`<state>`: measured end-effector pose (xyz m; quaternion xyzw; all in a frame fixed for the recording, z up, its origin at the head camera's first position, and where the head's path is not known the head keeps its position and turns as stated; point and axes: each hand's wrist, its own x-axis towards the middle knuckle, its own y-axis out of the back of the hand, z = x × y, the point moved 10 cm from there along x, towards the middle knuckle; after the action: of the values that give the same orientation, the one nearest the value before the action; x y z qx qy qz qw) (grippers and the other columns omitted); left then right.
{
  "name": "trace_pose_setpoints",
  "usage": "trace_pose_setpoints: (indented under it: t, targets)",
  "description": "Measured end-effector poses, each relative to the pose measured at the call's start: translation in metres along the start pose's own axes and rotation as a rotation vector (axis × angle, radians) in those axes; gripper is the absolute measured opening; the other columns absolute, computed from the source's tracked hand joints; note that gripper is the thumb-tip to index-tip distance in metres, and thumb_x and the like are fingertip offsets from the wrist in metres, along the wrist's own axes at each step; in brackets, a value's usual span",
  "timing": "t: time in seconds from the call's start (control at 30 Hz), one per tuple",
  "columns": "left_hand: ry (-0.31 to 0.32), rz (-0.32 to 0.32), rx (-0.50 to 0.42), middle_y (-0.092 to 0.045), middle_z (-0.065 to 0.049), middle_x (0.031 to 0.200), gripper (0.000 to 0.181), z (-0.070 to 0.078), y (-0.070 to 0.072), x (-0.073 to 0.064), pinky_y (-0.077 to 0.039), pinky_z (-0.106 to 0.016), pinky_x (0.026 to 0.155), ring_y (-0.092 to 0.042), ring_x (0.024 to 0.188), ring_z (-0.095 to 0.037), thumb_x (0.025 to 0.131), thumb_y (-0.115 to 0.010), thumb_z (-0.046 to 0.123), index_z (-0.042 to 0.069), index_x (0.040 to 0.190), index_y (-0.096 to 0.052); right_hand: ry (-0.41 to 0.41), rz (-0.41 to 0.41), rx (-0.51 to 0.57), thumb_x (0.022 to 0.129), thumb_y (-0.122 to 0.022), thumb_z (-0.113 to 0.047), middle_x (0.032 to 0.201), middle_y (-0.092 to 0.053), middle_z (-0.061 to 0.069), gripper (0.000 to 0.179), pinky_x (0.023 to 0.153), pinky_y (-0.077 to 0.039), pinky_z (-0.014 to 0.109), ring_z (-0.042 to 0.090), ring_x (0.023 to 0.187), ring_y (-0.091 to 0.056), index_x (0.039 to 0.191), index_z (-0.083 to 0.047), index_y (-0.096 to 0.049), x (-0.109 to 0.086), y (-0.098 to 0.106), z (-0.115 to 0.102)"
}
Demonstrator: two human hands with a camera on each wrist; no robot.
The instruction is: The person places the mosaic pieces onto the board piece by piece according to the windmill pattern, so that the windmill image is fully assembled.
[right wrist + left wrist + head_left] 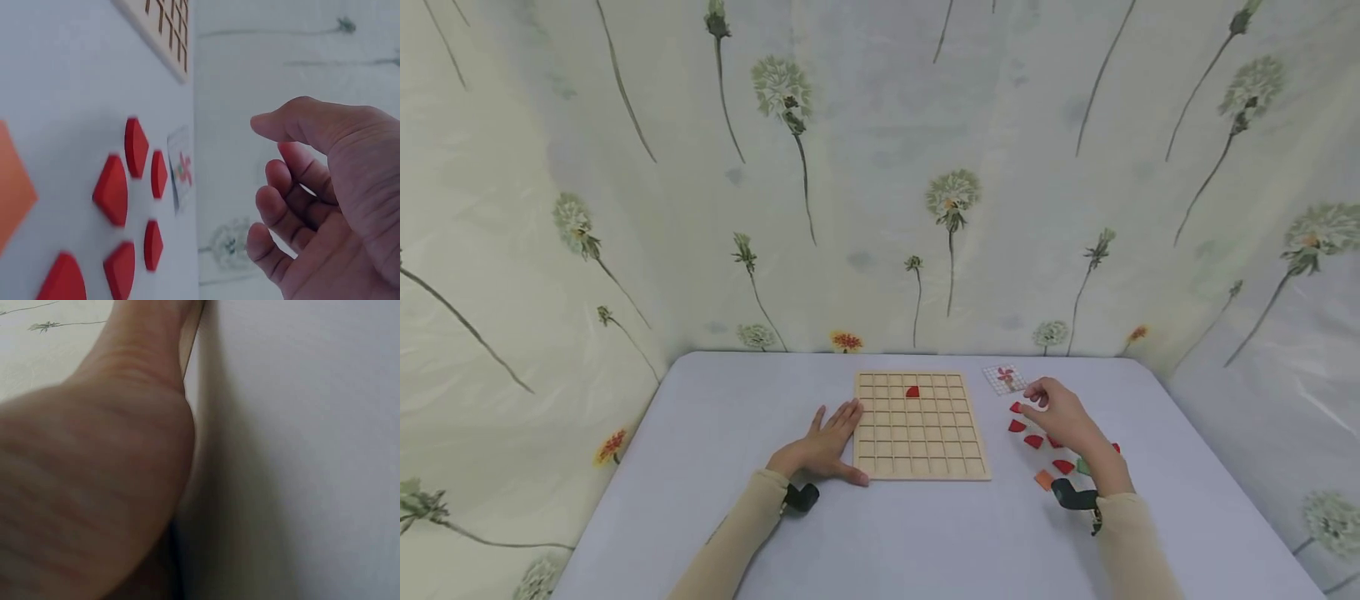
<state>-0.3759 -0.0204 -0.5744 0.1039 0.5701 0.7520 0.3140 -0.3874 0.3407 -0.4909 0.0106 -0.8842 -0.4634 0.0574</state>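
Note:
A square wooden grid board (922, 478) lies on the table, with one red quarter-circle piece (912, 392) in a cell of its second row from the back. My left hand (823, 446) lies spread along the board's left edge, fingertips at the side and thumb by the front corner. Over on the right, my right hand (1063, 417) hovers above several loose red quarter-circle pieces (1017, 426). In the right wrist view its fingers (270, 205) bend loosely with nothing between them and the thumb. The left wrist view shows mostly the base of the left hand (100, 469).
A small picture card (1003, 379) with a red flower design lies behind the loose pieces. An orange piece (1043, 480) and a partly hidden green piece (1082, 467) lie near the right wrist. A flower-patterned cloth (865, 208) hangs behind the white table (925, 542).

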Motion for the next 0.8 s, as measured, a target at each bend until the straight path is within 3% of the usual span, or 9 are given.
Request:
trace_pose_setpoints:
  t: [0.2,0.43,0.57,0.8]
  targets:
    - [0.001,-0.006,-0.009,0.009,-0.008,0.164,0.129,0.001,0.002,-0.002,0.009,-0.056,0.118,0.007,0.151,-0.024,0.071,-0.066,0.074,0.007,0.155,0.005,-0.057,-0.003,-0.017,0.088,-0.067,-0.018,0.101,-0.057,0.014,0.029,0.073,-0.047,0.034,0.027,0.092,-0.050,0.108,-0.001,-0.054,-0.009,0.009,0.029]
    - [0.008,-0.007,-0.007,0.009,-0.007,0.164,0.130,-0.001,0.000,-0.001,0.009,-0.055,0.118,0.007,0.151,-0.024,0.070,-0.067,0.074,0.006,0.155,0.004,-0.173,-0.126,0.037,0.088,-0.068,-0.019,0.098,-0.057,0.013,0.034,0.065,-0.049,0.027,0.022,0.081,-0.053,0.112,0.000,-0.054,-0.018,-0.004,0.052]
    - [0.012,-0.008,-0.006,0.009,-0.006,0.164,0.130,-0.001,0.000,0.000,0.010,-0.054,0.118,0.008,0.151,-0.023,0.070,-0.066,0.074,0.007,0.155,0.005,-0.204,-0.199,0.071,0.089,-0.067,-0.021,0.095,-0.058,0.012,0.035,0.064,-0.050,0.027,0.020,0.077,-0.055,0.114,-0.001,-0.054,-0.022,-0.015,0.055]
    - [0.014,-0.010,-0.012,0.008,-0.007,0.164,0.130,0.001,0.000,-0.001,0.010,-0.055,0.118,0.007,0.151,-0.023,0.069,-0.067,0.074,0.007,0.155,0.004,-0.171,-0.229,0.049,0.086,-0.070,-0.020,0.092,-0.058,0.008,0.032,0.067,-0.050,0.029,0.021,0.081,-0.052,0.109,-0.001,-0.057,-0.023,-0.024,0.052]
